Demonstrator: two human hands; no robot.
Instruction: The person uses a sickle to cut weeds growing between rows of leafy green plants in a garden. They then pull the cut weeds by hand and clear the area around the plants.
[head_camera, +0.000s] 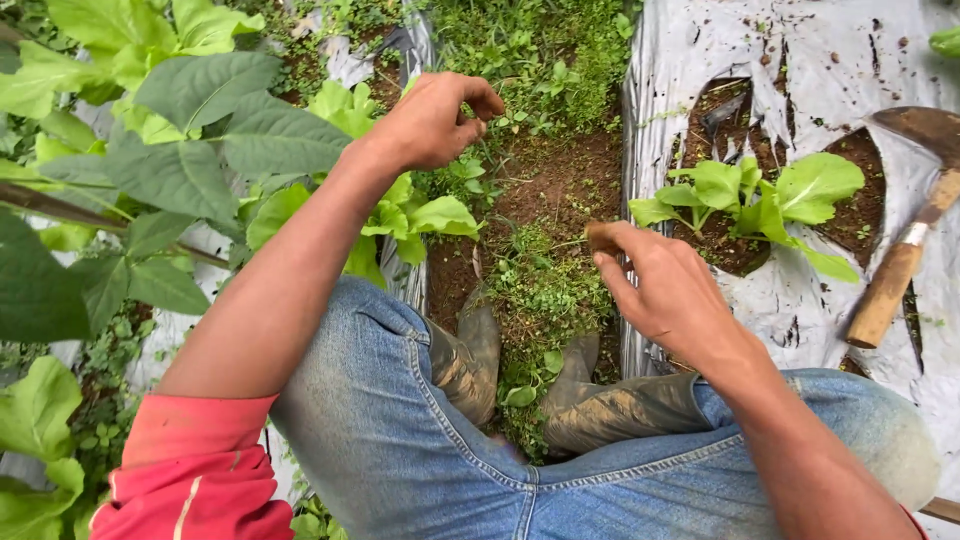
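I squat in a soil furrow (545, 185) between two beds. My left hand (432, 120) hangs above a small light-green seedling (400, 215) on the left bed, its fingers curled and pinched together; whether anything is in them I cannot tell. My right hand (665, 290) is out in front over the weeds (545, 290), thumb and fingertips pinched, next to another seedling (750, 195) that grows from a hole in the plastic mulch sheet (800, 50). My muddy boots (480, 355) and blue jeans (420, 440) fill the bottom of the view.
A hand hoe with a wooden handle (900, 275) lies on the plastic at the right. Large dark-green leaves (190, 150) crowd the left side. Low weeds (530, 45) cover the far end of the furrow.
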